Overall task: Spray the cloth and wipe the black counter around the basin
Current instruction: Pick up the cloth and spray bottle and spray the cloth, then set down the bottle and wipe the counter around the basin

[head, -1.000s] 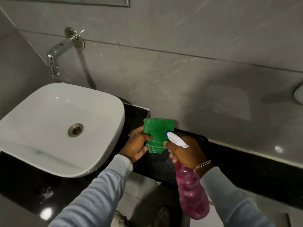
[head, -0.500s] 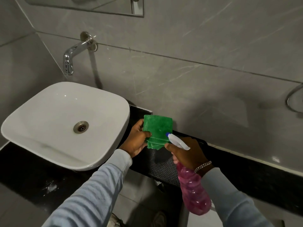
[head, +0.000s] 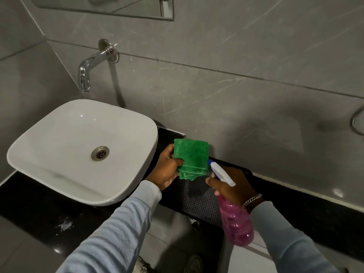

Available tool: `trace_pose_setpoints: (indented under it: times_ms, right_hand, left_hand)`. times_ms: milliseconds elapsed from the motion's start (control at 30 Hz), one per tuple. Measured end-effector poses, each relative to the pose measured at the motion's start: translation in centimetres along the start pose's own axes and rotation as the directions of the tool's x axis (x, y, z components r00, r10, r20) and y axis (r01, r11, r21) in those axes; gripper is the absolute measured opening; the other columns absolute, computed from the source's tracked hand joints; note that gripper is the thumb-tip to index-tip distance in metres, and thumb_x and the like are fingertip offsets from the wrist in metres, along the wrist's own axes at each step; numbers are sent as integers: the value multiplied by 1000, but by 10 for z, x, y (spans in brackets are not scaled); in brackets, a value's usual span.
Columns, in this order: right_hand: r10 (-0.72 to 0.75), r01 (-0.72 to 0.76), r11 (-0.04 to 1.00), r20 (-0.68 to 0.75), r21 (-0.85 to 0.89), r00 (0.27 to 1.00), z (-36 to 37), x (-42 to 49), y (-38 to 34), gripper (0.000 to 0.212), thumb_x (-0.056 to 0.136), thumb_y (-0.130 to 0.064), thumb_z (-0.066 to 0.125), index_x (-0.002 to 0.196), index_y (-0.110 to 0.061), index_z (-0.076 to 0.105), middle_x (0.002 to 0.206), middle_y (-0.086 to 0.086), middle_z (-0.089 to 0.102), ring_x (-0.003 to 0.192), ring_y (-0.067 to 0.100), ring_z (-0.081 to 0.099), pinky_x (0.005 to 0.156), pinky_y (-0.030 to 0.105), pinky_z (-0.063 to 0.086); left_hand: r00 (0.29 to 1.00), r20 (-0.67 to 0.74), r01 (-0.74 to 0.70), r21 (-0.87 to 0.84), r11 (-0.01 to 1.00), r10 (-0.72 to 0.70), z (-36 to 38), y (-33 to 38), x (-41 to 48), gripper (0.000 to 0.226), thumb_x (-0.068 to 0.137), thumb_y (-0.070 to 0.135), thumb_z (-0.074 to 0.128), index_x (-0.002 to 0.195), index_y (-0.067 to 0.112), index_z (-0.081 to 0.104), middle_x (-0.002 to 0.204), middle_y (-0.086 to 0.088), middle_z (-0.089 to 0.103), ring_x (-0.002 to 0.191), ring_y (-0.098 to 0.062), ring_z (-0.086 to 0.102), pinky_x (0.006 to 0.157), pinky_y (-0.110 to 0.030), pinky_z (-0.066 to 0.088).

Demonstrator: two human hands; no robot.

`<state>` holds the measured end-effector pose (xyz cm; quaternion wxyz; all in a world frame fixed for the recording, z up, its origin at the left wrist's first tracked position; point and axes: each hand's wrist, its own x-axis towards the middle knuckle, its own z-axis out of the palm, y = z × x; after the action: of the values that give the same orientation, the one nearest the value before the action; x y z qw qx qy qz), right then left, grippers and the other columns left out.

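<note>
My left hand [head: 167,168] holds a folded green cloth [head: 191,156] upright, just right of the white basin [head: 65,142]. My right hand [head: 232,186] grips a pink spray bottle [head: 236,223] by its neck, its white nozzle [head: 220,171] pointing at the cloth from close by. The black counter [head: 35,205] runs under the basin and on to the right along the wall, where a dark patterned mat [head: 199,201] lies under my hands.
A chrome tap [head: 88,69] sticks out of the grey tiled wall above the basin. A mirror edge [head: 118,8] shows at the top. A metal ring [head: 356,121] hangs on the wall at far right. A white smear [head: 65,225] marks the counter front.
The view has tilted up and shifted, so the basin and tap sit further right in frame. Both hands keep the same hold, cloth and nozzle still close together.
</note>
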<state>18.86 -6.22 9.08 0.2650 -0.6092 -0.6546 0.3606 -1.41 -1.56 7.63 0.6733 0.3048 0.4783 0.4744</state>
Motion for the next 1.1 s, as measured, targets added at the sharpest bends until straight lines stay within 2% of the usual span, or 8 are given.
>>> trace_pose_setpoints:
  times_ms: [300,567,700,767,867,933,1000,1100]
  right_hand:
    - [-96,76,994,-311,-75,946,-17,41,71,15,80,-18,75,78,-9,63,71,12,69,66,27,66,66,43,56]
    - [-106,47,990,-482,-134,869,-21,81,116,54,76,-45,72,106,-1,61,85,18,70,76,34,68,72,41,57]
    - [20,-35,999,-477,-23,879,-14,80,113,63,72,-34,82,120,-5,53,96,13,66,87,29,63,84,41,54]
    - [164,-66,981,-605,180,779,-5,58,98,70,70,-25,84,126,-7,47,117,3,61,109,21,60,93,38,51]
    - [299,128,882,-749,453,591,33,0,70,58,70,-41,78,112,-13,50,104,-8,60,86,-7,57,80,19,54]
    - [455,44,725,-526,687,719,65,-31,51,68,68,-62,73,114,-17,50,102,2,61,89,2,61,77,16,50]
    - [448,-189,498,-65,846,891,84,-32,30,63,72,-57,65,121,-20,53,114,3,67,104,19,66,77,26,53]
    - [206,-377,230,334,897,920,82,-1,0,44,82,-35,63,121,-13,62,120,17,69,108,34,67,81,47,57]
  left_hand:
    - [994,-106,17,-56,998,-22,-8,-4,5,48,80,-23,38,99,15,58,102,-13,62,91,-31,65,60,-41,60]
    - [977,-185,87,-92,992,-103,-13,-19,-11,46,83,-24,36,110,9,56,105,-15,64,93,-34,65,63,-42,63]
    - [973,-202,94,-107,990,-115,-14,-20,-19,47,83,-24,34,114,6,53,106,-16,62,93,-33,64,63,-41,63]
    - [973,-203,90,-125,988,-114,-13,-18,-22,49,81,-25,33,108,9,56,104,-16,64,93,-33,64,64,-41,63]
    - [982,-150,86,-172,981,-112,-16,-17,-27,53,79,-26,34,108,9,60,102,-15,68,93,-33,68,68,-44,63]
    - [989,-66,115,-199,973,-130,-20,-15,-31,54,78,-26,35,112,6,61,101,-16,72,92,-33,71,69,-44,62]
    - [987,18,160,-169,973,-159,-24,-13,-36,56,74,-24,41,122,1,56,109,-21,68,98,-38,67,75,-47,62]
    - [986,-10,166,26,986,-166,-23,-8,-40,54,75,-22,44,122,4,54,117,-24,63,107,-42,63,85,-51,57]
